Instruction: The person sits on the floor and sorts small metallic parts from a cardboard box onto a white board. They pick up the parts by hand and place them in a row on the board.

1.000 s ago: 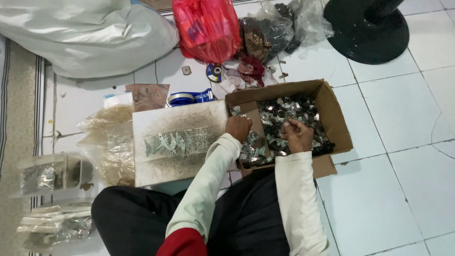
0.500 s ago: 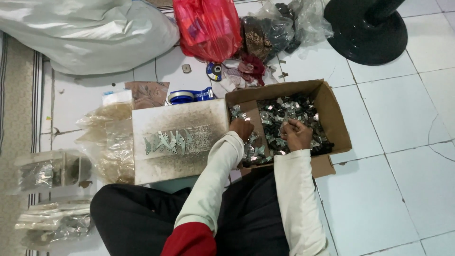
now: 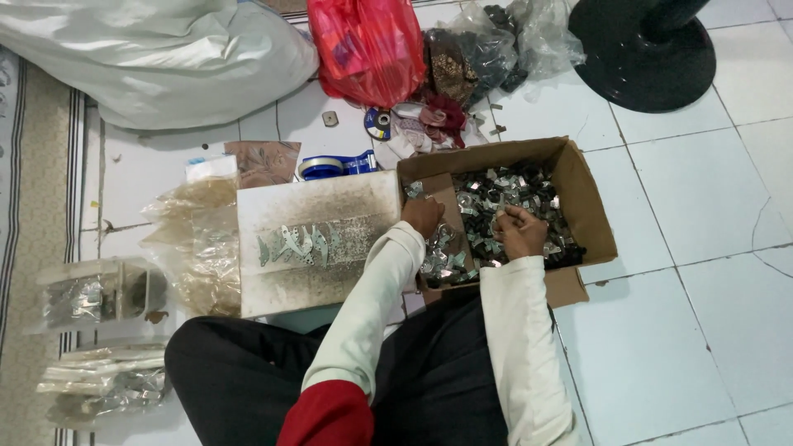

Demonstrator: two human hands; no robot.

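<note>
I sit on a tiled floor with a brown cardboard box [image 3: 585,198] in front of me, full of several small shiny metal pieces [image 3: 512,194]. My left hand [image 3: 423,215] rests closed at the box's near left corner, over a heap of the pieces. Inside the box, my right hand [image 3: 520,231] is closed on a few metal pieces. Left of the box lies a dirty white board [image 3: 318,198] with a row of metal pieces [image 3: 301,244] lined up on it.
Clear plastic bags [image 3: 194,239] lie left of the board, more packed bags [image 3: 99,388] at far left. A blue tape dispenser [image 3: 334,165], a red plastic bag [image 3: 368,45], a large white sack [image 3: 157,58] and a black fan base [image 3: 644,49] lie beyond.
Both hands have stayed in the box with only small shifts; my right hand has moved slightly lower among the pieces.
</note>
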